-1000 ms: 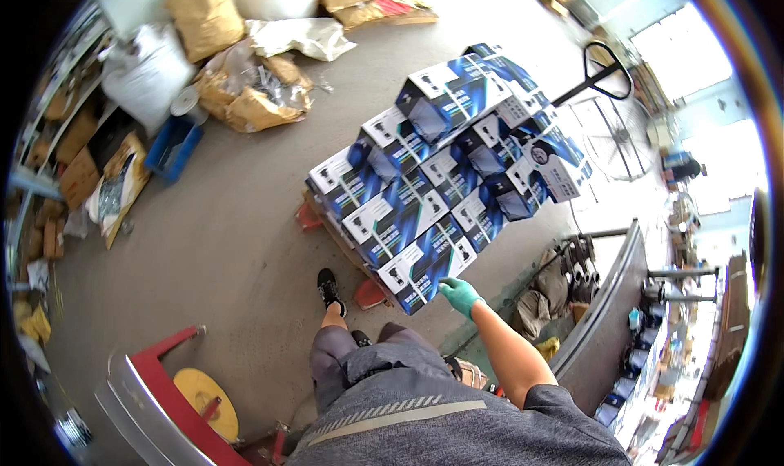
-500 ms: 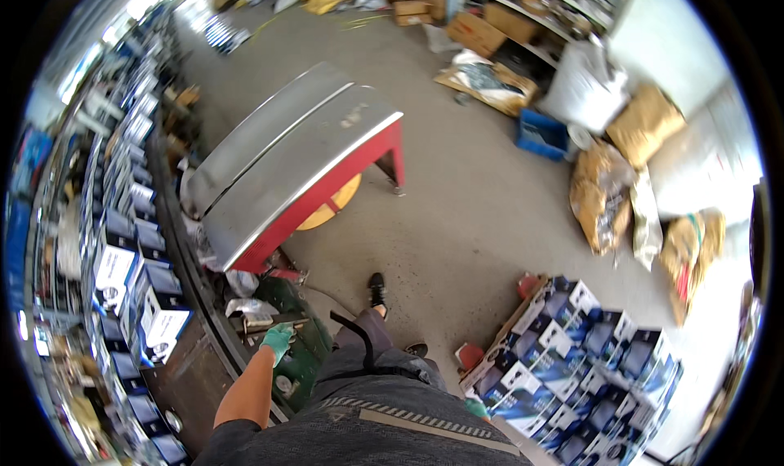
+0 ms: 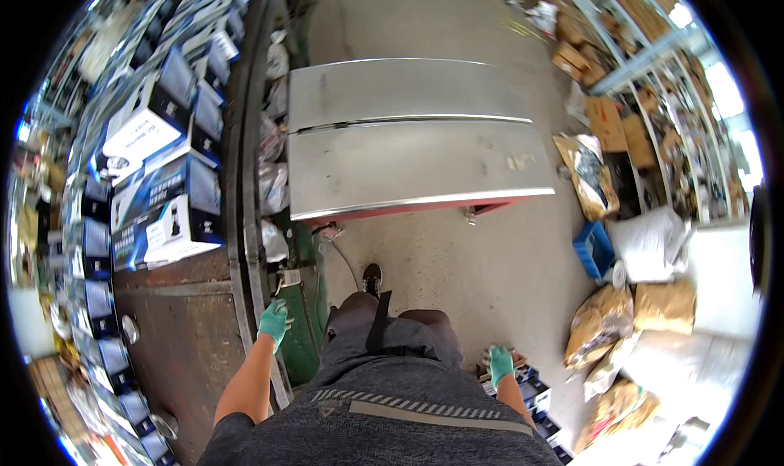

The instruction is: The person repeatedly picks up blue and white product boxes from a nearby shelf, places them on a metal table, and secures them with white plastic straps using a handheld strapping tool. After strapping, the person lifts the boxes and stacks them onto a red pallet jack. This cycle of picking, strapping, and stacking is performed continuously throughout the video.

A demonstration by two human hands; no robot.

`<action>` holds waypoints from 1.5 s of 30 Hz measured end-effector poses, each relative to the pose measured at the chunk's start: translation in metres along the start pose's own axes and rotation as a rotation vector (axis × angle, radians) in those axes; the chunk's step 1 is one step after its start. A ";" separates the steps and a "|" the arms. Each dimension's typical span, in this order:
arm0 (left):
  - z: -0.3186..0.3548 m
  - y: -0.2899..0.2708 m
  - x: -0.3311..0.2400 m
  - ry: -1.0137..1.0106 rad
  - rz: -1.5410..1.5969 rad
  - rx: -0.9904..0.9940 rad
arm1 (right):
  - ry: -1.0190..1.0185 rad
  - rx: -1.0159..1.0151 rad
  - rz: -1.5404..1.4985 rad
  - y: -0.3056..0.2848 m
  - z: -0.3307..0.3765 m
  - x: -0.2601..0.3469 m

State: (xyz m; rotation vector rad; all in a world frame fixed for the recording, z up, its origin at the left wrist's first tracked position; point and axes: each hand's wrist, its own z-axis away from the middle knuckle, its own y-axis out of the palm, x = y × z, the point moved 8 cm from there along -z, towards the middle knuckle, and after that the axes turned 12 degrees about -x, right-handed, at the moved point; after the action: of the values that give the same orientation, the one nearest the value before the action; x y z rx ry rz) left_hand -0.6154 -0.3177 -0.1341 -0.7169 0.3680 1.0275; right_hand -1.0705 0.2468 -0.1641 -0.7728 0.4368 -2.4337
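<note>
My left hand (image 3: 275, 322), in a green glove, hangs beside the dark metal edge of the workbench (image 3: 175, 343), above a green surface (image 3: 305, 327). Its fingers are loosely bent and I see nothing in them. On the other side, my right hand (image 3: 500, 363) wears a matching glove, fingers a little apart and holding nothing visible. Blue, black and white printed boxes (image 3: 535, 392) lie close beside and below it, partly hidden by my forearm. Whether either hand touches what is near it I cannot tell.
Ahead stands a wide metal-topped table (image 3: 408, 160) with a red frame. Printed boxes (image 3: 175, 213) are stacked along the left bench. A blue bin (image 3: 594, 249), brown sacks (image 3: 600, 323), a white bag (image 3: 651, 241) and shelving (image 3: 661, 115) line the right side.
The view has turned, so the metal-topped table now lies straight ahead and the left bench is nearer. My right hand has come into fuller view; most of the box stack at right is now out of sight.
</note>
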 end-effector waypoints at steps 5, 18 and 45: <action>0.018 0.000 -0.018 0.196 0.020 -0.025 | -0.390 0.211 0.249 0.119 0.020 0.238; 0.086 -0.245 -0.126 0.422 0.612 -1.033 | -1.496 1.057 0.564 0.625 0.345 0.484; 0.084 -0.301 -0.059 0.052 0.176 -1.392 | -2.766 0.839 0.845 0.811 0.598 0.412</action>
State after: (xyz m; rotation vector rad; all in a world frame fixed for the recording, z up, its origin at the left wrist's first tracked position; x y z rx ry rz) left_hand -0.3852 -0.3938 0.0711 -1.9702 -0.3346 1.3749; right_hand -0.6673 -0.7242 0.1166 -1.7566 -0.9913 0.5690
